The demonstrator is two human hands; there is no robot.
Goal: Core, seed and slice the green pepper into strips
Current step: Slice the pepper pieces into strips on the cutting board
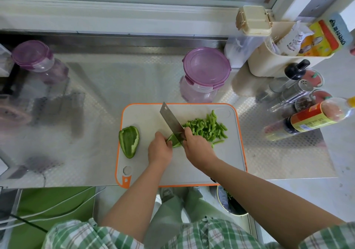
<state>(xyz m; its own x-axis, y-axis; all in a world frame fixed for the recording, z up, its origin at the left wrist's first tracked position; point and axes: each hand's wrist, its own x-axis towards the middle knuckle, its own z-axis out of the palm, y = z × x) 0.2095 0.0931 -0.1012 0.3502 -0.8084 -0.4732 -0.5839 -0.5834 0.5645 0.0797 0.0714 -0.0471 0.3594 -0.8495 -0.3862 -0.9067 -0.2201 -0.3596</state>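
— What is taking up most of the room there?
— A patterned steel bench [134, 79] is running the whole width. A white plastic cutting board with an orange rim [146, 114] is lying at its near edge, right in front of the person.
— And around the board?
— A cream plastic bin [269, 67] stuffed with packets is standing at the far right. A clear round container with a purple lid [206, 66] is sitting just beyond the board, and a second purple-lidded container [32, 55] is standing well apart at the far left. A cluster of sauce bottles and shakers [311, 120] is crowding the bench to the right of the board.
— Where is the pepper?
— All on the board. A broad steel cleaver [171, 119] is slanting across the middle, tip pointing away and to the left. A green pepper half [129, 142], hollow side up, is lying at the left edge, apart from both hands. A heap of thin green pepper strips [207, 127] is lying on the right, just beside the blade.
— And the hands?
— The right hand [197, 147] is gripping the cleaver, its fingers [188, 131] wrapped round the handle, so I cannot see the handle. The left hand [160, 150] is bearing down on a small flat green pepper piece [173, 140], its fingers [160, 134] curled and pressed together on top of it, knuckles near the blade. The blade's heel is meeting that piece between the two hands.
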